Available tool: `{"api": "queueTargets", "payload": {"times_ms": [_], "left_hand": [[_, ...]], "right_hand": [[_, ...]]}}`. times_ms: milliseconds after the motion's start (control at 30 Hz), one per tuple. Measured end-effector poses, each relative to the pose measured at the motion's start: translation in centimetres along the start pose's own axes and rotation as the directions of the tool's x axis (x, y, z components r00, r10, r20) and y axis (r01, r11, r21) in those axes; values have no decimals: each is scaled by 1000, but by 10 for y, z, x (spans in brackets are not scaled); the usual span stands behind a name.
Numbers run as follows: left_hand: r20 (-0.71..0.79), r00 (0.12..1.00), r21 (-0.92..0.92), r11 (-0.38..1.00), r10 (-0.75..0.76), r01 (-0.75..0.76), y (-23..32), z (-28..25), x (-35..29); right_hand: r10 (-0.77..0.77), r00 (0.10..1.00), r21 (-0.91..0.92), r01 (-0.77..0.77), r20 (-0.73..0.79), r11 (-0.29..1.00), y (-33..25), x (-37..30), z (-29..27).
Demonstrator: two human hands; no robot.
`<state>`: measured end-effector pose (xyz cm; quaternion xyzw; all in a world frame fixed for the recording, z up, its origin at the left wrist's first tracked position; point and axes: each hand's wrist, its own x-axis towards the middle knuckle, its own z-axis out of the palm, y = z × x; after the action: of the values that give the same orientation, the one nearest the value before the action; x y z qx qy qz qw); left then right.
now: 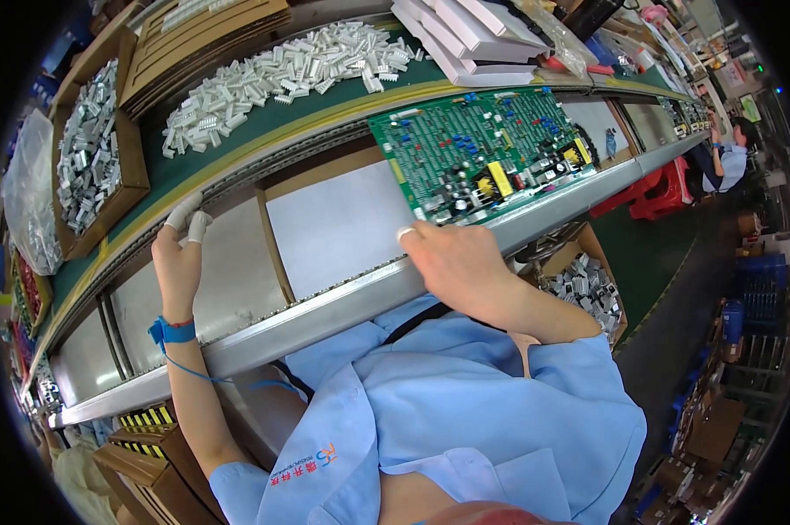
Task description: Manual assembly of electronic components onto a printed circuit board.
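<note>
A green circuit board [482, 144] lies across the conveyor rails, crowded with yellow, blue and black components. At its near left corner is my right hand [460, 267], over the near metal rail. Its fingers are curled together, with a white cot on one tip; the rest are hidden under the hand, so any grip on the corner does not show. My left hand [180, 249] reaches to the far rail [228, 188], holding nothing. Its fingers are extended and slightly apart, with white cots on the tips. A blue wrist strap [174, 332] with a cord circles that wrist.
Beyond the rail, a heap of white plastic connectors [281, 79] covers the green shelf. A cardboard box [132, 166] of metal parts stands left. Another parts box [583, 293] sits below the near rail [325, 315]. A person [723, 162] sits farther along, by red stools [662, 192].
</note>
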<state>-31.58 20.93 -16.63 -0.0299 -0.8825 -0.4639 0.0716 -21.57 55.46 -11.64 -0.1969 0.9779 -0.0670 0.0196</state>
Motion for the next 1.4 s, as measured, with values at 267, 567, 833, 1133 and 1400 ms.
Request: {"api": "queueTargets", "payload": {"times_ms": [267,567,833,1133,1400], "left_hand": [[75,997,36,999,1,-3,16,9,-5],[149,988,98,995,-38,23,14,15,-8],[214,977,112,993,5,-30,11,20,-9],[230,973,121,992,2,-31,17,20,-9],[247,969,110,993,13,-41,16,23,-11]], "right_hand": [[137,989,-187,-147,-64,971,66,-6,0],[329,937,-301,-351,-121,887,137,-18,-7],[370,912,-382,-410,-176,828,180,-25,-4],[488,846,-389,-532,-215,752,168,-19,8],[542,804,-269,-593,-244,759,172,-19,9]]}}
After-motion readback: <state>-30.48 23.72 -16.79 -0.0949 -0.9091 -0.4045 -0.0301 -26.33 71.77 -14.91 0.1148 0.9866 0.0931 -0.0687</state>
